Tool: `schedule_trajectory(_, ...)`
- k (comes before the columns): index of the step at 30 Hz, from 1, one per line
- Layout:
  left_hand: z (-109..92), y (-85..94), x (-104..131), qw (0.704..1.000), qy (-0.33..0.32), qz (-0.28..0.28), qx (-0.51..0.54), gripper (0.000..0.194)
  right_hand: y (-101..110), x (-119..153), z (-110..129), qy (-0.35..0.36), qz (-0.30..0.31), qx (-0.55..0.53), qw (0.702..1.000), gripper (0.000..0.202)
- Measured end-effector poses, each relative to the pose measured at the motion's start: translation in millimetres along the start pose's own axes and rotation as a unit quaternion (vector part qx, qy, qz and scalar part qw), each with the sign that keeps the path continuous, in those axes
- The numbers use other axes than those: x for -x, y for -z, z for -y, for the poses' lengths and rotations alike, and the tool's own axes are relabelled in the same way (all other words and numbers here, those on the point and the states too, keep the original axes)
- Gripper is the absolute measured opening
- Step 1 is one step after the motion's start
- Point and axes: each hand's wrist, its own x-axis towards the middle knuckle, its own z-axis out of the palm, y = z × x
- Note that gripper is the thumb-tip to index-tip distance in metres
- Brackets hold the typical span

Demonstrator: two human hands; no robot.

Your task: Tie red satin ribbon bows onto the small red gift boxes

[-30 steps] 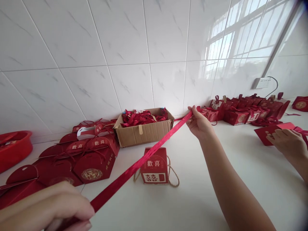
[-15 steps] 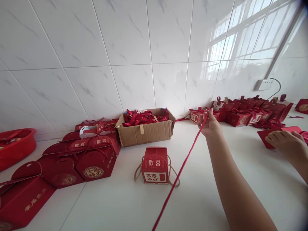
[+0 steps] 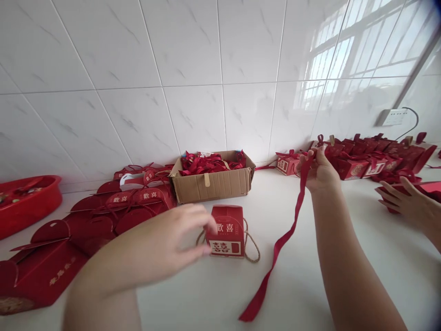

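A small red gift box [image 3: 227, 215] with gold and white Chinese characters stands upright on the white counter. Twisted cord loops hang at its sides. My left hand [image 3: 179, 236] is at the box's left edge, thumb and fingers apart; whether it touches the box I cannot tell. Off to the right, my right hand [image 3: 323, 172] pinches the upper end of a dark red ribbon [image 3: 263, 287]. The ribbon hangs down in a loose curve, and its cut end is near the front of the counter.
Behind the gift box, a cardboard box [image 3: 212, 187] holds many red ribbons. Larger red boxes [image 3: 51, 259] fill the left, beside a red basin [image 3: 51, 202]. More red boxes [image 3: 351, 168] line the wall at right. Another person's hand [image 3: 409, 202] is over a red carton at far right.
My left hand has come into view and reached the gift box. The ribbon, taut before, now hangs slack with its lower end free. At right, the other person's fingers have spread.
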Motion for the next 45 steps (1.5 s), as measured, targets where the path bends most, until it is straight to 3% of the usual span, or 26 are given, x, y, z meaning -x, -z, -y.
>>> schedule_trajectory(2, -10, -2.2, -34, 0.996, 0.02, 0.08, -0.023, 0.021, -6, 11, 5, 0.018, 0.05, 0.038, 0.998, 0.019)
schedule_trajectory(5, -10, -13.7, -62, 0.99, 0.081, 0.115, -0.028, 0.03, -13, 30, 11, 0.051, 0.166, 0.184, 0.968, 0.024)
schedule_trajectory(11, 2, -31.8, -70, 0.985, 0.065, 0.153, -0.047, 0.016, -23, 67, 18, -0.019, 0.375, 0.449, 0.811, 0.038)
schedule_trajectory(15, -9, -36.9, -71, 0.985, 0.088, 0.15, -0.014, 0.01, -30, 83, 18, -0.019, 0.451, 0.541, 0.709, 0.038)
schedule_trajectory(18, -23, -44.7, -69, 0.983, 0.092, 0.14, 0.076, 0.021, -33, 89, 14, -0.052, 0.505, 0.597, 0.621, 0.027)
schedule_trajectory(20, -30, -50.1, -67, 0.977, 0.085, 0.147, 0.132, 0.026, -33, 91, 9, -0.099, 0.522, 0.616, 0.581, 0.021)
schedule_trajectory(22, -34, -52.9, -65, 0.971, 0.076, 0.162, 0.161, 0.029, -32, 91, 3, -0.141, 0.528, 0.628, 0.554, 0.032)
schedule_trajectory(31, -42, -43.0, -65, 0.967, 0.086, 0.214, 0.11, 0.022, -35, 90, -18, -0.235, 0.572, 0.606, 0.5, 0.055)
schedule_trajectory(45, -32, -48.2, -73, 0.946, 0.11, 0.239, 0.191, 0.026, -39, 93, -24, -0.21, 0.574, 0.604, 0.511, 0.046)
